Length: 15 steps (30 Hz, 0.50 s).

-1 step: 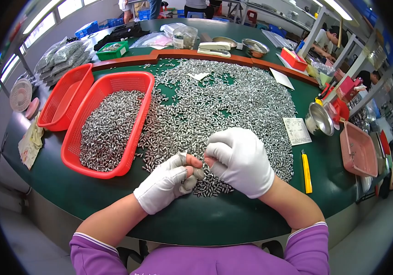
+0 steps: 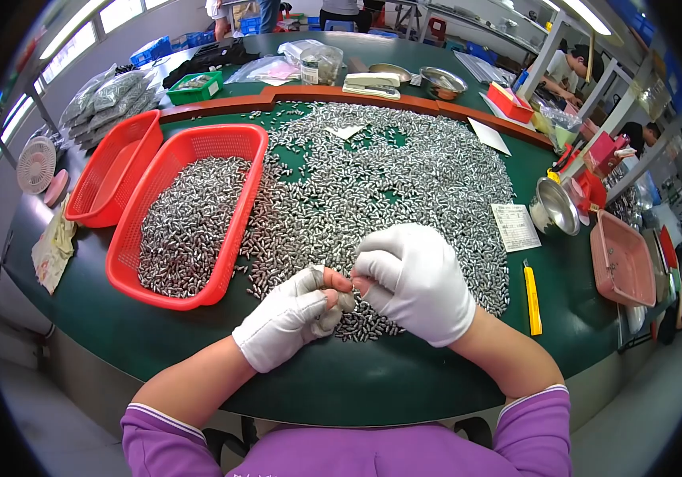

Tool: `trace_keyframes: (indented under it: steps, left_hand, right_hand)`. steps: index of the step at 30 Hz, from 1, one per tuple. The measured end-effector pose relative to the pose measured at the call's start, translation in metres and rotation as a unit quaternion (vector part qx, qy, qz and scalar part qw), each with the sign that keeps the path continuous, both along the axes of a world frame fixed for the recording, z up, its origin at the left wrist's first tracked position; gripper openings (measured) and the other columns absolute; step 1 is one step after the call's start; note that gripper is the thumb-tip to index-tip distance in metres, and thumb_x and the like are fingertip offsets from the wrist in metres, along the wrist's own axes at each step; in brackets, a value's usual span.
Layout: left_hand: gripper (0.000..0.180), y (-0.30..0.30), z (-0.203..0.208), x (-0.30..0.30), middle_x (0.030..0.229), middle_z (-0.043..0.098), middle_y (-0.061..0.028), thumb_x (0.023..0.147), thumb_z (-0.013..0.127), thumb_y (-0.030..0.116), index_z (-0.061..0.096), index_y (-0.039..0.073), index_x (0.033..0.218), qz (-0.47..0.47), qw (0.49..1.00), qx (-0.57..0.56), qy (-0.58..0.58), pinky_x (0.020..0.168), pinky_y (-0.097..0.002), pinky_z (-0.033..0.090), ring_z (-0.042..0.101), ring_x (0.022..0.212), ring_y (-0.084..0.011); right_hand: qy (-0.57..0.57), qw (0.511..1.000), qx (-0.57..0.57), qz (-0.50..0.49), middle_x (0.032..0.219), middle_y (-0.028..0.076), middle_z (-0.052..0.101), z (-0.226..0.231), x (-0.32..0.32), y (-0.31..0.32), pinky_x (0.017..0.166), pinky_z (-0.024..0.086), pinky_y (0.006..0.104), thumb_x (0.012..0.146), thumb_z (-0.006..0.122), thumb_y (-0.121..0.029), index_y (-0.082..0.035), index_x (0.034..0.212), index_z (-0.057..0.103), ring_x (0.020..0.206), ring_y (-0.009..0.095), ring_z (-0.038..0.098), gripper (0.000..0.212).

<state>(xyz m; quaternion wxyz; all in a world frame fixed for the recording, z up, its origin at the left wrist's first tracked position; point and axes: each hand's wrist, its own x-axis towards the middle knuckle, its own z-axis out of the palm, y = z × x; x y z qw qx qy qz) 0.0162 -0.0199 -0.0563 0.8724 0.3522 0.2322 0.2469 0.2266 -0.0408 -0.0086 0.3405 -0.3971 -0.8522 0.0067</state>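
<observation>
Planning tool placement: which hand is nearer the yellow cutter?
Right. The right hand is to the left of the yellow cutter, with bare table between; the left hand is farther left, beyond the right hand.

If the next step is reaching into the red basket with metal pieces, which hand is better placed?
Probably left: the left hand is nearer to this red basket, which stands to its left. The right hand is farther away, past the left hand.
</observation>
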Motion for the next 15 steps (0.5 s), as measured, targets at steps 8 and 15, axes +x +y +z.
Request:
trace_keyframes:
  steps: [8,15]
  left_hand:
    - [0.019,-0.001,0.002,0.002,0.089,0.057,0.0013,0.093,0.064,0.018,0.053,0.011,0.107,0.017,0.999,0.012,0.042,0.063,-0.0183,0.038,0.045,0.069,-0.0052]
    - [0.015,0.000,0.003,0.001,0.089,0.059,0.0010,0.095,0.062,0.020,0.055,0.012,0.105,0.025,0.999,0.020,0.043,0.061,-0.0169,0.039,0.047,0.067,-0.0039]
  right_hand:
    - [0.088,0.995,-0.025,0.038,0.082,0.006,0.063,-0.011,-0.007,-0.003,0.064,0.051,0.0368,0.073,0.070,-0.009,-0.006,0.083,0.066,0.073,0.027,0.062,0.012]
    - [-0.116,0.982,-0.130,-0.077,0.085,0.005,0.063,-0.035,0.008,0.003,0.072,0.051,0.0391,0.076,0.071,-0.021,-0.011,0.085,0.070,0.079,0.027,0.062,0.013]
